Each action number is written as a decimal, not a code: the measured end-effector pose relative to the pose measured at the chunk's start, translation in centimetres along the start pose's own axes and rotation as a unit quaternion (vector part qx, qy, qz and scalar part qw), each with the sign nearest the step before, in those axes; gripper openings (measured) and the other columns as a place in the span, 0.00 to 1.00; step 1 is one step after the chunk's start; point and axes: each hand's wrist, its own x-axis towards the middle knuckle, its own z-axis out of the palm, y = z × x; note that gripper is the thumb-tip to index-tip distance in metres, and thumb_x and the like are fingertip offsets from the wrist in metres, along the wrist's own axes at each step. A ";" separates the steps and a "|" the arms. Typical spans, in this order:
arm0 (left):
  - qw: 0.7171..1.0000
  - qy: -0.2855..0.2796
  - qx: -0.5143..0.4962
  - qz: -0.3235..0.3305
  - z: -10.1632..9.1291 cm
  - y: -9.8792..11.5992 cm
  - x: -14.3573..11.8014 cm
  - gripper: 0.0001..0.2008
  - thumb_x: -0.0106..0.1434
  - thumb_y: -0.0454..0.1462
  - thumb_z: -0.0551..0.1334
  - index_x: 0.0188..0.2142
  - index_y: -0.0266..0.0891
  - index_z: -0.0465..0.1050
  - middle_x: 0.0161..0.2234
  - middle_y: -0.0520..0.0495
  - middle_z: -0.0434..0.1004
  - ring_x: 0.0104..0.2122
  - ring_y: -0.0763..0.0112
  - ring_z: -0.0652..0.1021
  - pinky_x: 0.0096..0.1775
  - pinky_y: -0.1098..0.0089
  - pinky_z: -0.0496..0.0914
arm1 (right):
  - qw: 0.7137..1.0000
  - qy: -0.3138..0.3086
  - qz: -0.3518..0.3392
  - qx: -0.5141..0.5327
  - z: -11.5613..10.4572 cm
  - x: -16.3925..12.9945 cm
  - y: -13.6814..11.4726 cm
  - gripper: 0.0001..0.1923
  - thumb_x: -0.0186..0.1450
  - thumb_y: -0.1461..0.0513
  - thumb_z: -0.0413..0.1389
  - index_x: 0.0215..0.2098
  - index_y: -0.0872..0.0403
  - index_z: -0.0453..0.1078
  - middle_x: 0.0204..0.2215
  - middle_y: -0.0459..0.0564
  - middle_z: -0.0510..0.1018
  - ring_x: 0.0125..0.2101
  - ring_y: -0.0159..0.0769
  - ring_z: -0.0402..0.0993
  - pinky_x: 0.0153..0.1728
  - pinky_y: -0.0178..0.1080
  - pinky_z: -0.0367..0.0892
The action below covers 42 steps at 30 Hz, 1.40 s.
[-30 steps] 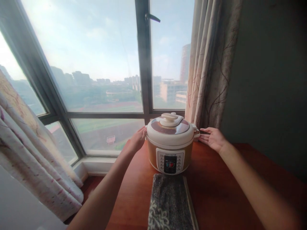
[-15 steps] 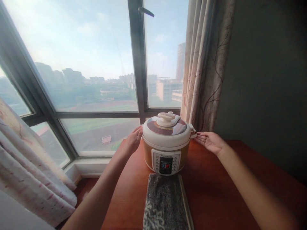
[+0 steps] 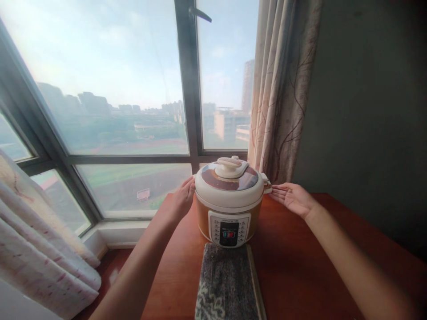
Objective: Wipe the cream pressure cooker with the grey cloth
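Note:
A white and tan electric pressure cooker (image 3: 205,218) stands upright on the table, its lid (image 3: 230,182) closed and its control panel facing me. My left hand (image 3: 183,200) grips its left side near the rim, fingers curled behind and partly hidden. At the right, the fingers of my right hand (image 3: 293,198) reach under the side handle (image 3: 267,188), palm turned up. In front of the cooker lies a dark grey patterned cloth-like mat (image 3: 227,280), its far edge overlapped by the cooker's base. Whether the base is raised off the surface, I cannot tell.
The reddish-brown wooden table (image 3: 300,266) carries the cooker and mat. Beyond it rise the framed window (image 3: 133,159) and a pale curtain (image 3: 276,89); another curtain (image 3: 43,249) hangs at left. A dark wall (image 3: 360,111) stands at right.
The cooker has come slightly toward me with both hands on it, so its base covers a little more of the mat's far edge. The view has turned slightly to the right.

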 end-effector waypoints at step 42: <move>0.987 0.159 -0.028 0.009 3.0 -1.2 -1.0 0.21 0.71 0.43 0.47 0.55 0.41 0.72 0.57 0.41 0.74 0.58 0.58 0.72 0.59 0.55 0.65 | 0.392 -0.103 -0.661 -0.631 0.1 -11.6 29.7 0.14 0.70 0.56 0.52 0.51 0.49 0.71 0.52 0.52 0.79 0.51 0.44 0.75 0.58 0.48 0.64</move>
